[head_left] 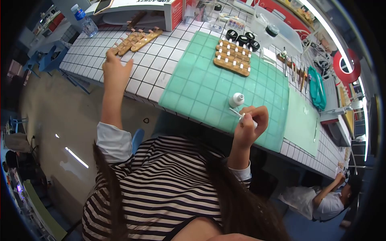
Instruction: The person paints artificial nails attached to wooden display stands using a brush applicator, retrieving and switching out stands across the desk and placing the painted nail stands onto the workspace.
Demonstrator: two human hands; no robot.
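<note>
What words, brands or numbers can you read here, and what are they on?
None reads with certainty.
Box: large black characters, upside down and cut off by the picture's edge; the print on its red side is too small.
Water bottle: label too small.
Black jars: pale marks, too blurred.
White bottle: no lettering visible.

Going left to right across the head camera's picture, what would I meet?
Water bottle → left hand → right hand holding a small brush → teal bag → red ring.
</note>
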